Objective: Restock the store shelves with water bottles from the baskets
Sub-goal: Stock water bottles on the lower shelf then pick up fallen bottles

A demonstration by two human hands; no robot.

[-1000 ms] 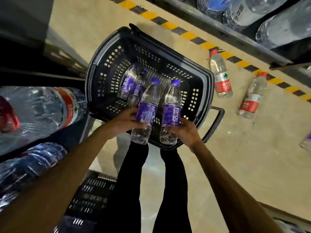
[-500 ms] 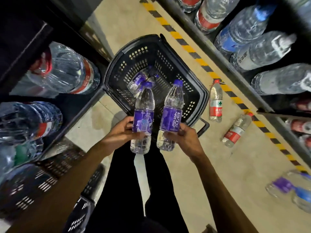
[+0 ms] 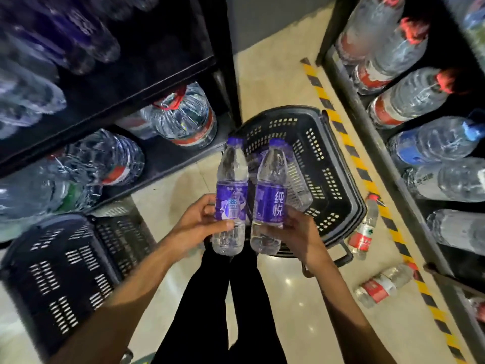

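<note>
The left hand [image 3: 198, 224] curls round the lower half of the left bottle [image 3: 231, 198], thumb across its purple label. The right hand [image 3: 298, 237] grips the right bottle [image 3: 270, 203] the same way. Both stand upright, side by side and nearly touching, in front of a black basket [image 3: 330, 174] on the floor. Red-labelled bottles [image 3: 363, 233] lie to its right by the striped tape [image 3: 363, 169]. Large jugs [image 3: 186, 116] fill the left shelf [image 3: 162, 82] — a second basket [image 3: 60, 271] sits below.
</note>
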